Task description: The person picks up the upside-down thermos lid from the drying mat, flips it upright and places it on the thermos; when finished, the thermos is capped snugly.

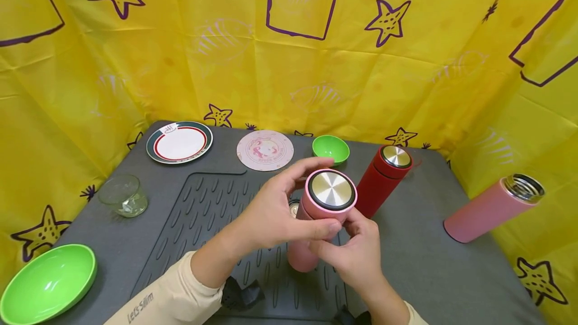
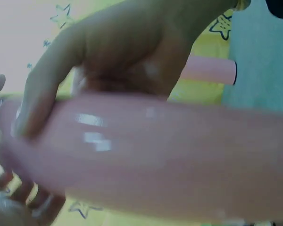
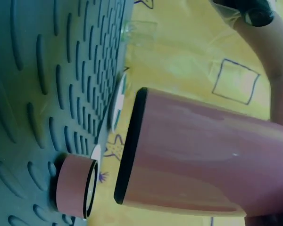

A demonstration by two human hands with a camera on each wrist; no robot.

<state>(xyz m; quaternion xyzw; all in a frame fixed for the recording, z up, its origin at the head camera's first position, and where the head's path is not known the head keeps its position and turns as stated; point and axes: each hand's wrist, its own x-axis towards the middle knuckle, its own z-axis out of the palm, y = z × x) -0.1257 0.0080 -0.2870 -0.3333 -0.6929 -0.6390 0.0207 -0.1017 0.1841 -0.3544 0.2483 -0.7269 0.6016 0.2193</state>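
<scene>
A pink thermos bottle (image 1: pixel 316 214) with a steel-topped lid (image 1: pixel 331 189) is held tilted over the grey ribbed mat (image 1: pixel 217 219). My left hand (image 1: pixel 275 212) wraps its upper part just under the lid. My right hand (image 1: pixel 356 252) grips the body lower down from the right. In the left wrist view the bottle (image 2: pixel 170 160) fills the frame, blurred, with my fingers (image 2: pixel 42 94) curled over it. The right wrist view shows the bottle (image 3: pixel 203 160) with a black-rimmed end just above the mat. A loose pink cap (image 3: pixel 75 190) lies on the mat beside it.
A red thermos (image 1: pixel 384 177) stands just right of the hands. A lidless pink thermos (image 1: pixel 492 209) lies at the right edge. At the back are a small green bowl (image 1: pixel 331 148), a pink round mat (image 1: pixel 265 150) and a rimmed plate (image 1: pixel 179 142). A glass (image 1: pixel 123 195) and a large green bowl (image 1: pixel 47 282) sit left.
</scene>
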